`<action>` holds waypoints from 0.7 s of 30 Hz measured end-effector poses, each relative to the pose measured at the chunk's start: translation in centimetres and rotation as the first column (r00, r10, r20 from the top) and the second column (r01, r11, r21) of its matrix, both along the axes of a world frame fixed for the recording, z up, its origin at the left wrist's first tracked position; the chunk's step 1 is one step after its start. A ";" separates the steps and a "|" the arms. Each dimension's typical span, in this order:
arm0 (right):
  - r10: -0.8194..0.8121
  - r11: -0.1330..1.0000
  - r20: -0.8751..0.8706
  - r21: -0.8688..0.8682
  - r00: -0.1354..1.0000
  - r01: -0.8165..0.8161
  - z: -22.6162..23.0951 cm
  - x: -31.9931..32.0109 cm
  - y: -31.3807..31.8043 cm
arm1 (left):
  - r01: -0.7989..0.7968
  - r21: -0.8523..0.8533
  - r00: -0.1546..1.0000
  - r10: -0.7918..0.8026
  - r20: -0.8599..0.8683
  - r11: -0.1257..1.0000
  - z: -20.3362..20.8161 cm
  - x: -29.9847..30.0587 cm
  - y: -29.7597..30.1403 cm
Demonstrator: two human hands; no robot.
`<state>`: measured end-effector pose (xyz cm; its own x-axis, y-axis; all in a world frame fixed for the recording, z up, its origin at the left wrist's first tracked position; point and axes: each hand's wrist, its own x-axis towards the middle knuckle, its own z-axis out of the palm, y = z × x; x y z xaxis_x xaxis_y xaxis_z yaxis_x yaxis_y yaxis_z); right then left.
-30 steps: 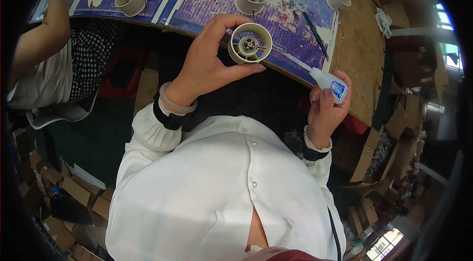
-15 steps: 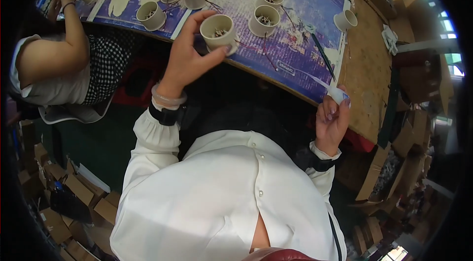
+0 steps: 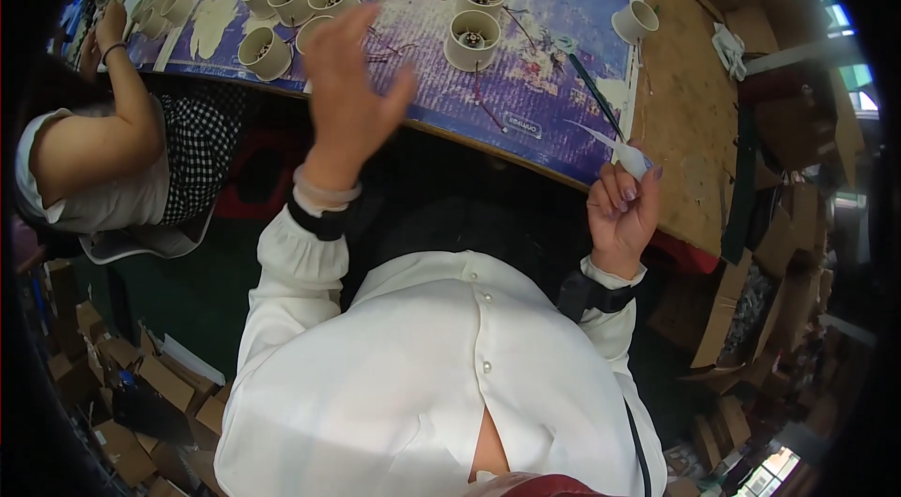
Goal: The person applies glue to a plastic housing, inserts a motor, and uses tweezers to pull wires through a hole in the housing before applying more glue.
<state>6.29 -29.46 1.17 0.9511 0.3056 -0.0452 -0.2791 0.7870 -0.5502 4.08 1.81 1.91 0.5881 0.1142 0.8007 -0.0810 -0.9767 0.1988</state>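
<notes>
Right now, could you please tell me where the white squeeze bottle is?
In the head view, the white squeeze bottle is right of centre, held in the right hand near the front of the table, just below the dark green stick.

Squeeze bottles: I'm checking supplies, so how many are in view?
1: the bottle in the right hand. Others may be hidden among the boxes.
</notes>
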 end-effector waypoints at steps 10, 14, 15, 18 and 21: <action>-0.003 1.000 0.038 -0.026 0.999 0.004 -0.2 -0.4 -0.5 | 0.239 -0.515 0.820 -0.455 -0.347 0.823 -1.2 3.0 -4.2; -0.014 0.999 0.015 -0.039 1.000 0.015 -0.7 -0.1 -0.3 | 0.310 -0.459 0.726 -0.519 -0.450 0.832 0.2 1.4 -4.0; -0.017 0.999 0.006 -0.043 1.000 0.017 -0.7 -0.1 -0.3 | 0.309 -0.461 0.723 -0.521 -0.454 0.832 -0.1 1.4 -4.0; -0.023 0.998 0.002 -0.060 1.000 0.023 -0.9 -0.4 0.3 | 0.568 -0.336 0.697 -0.657 -0.289 0.751 -1.2 2.5 -3.7; -0.036 0.997 0.002 -0.074 0.999 0.036 -0.9 -0.3 0.3 | 0.454 -0.638 0.643 -0.724 -0.248 0.622 -0.8 2.0 -3.8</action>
